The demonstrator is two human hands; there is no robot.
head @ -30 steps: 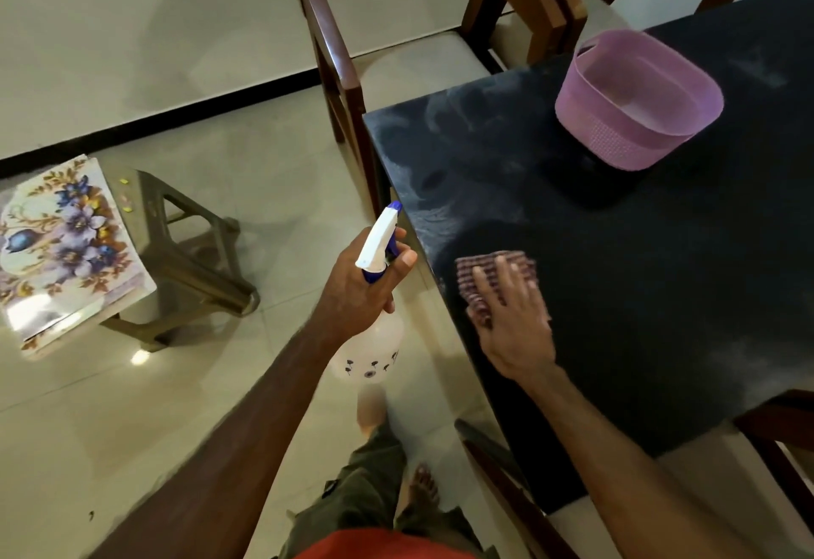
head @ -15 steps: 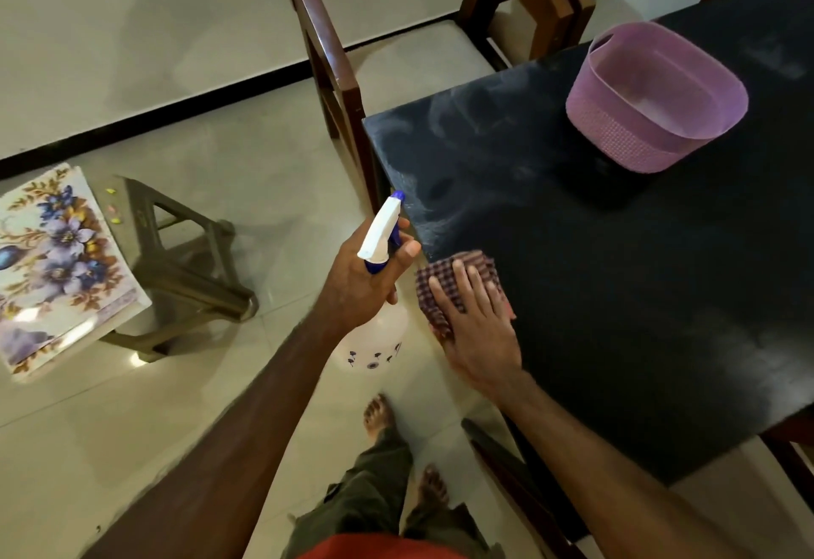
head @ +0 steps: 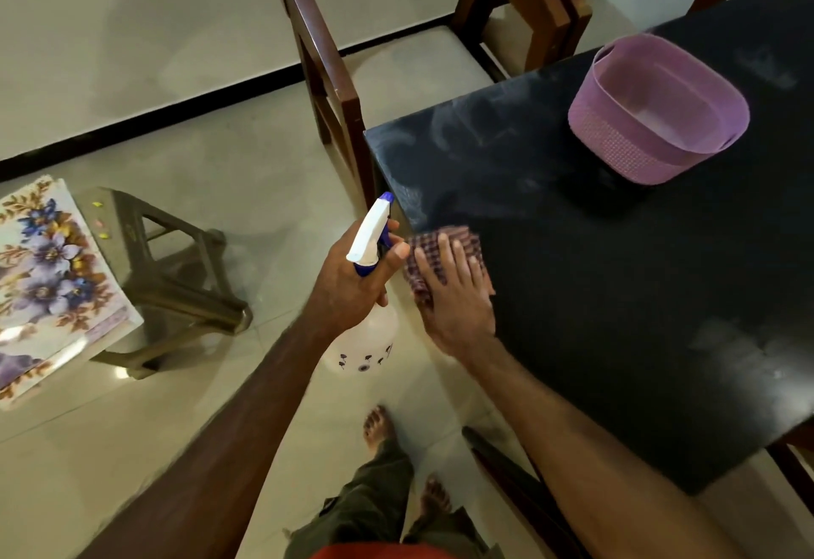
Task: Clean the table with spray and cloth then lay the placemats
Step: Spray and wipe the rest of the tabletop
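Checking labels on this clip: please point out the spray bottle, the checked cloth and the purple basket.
spray bottle (head: 368, 235), head view, on its white trigger head.
checked cloth (head: 434, 246), head view, on the part showing beyond the fingers.
purple basket (head: 616, 144), head view, on its textured outer wall.

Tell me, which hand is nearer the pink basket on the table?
The right hand. It presses the checked cloth on the black table, the same surface the pink basket stands on. The left hand holds the spray bottle off the table's edge, farther away.
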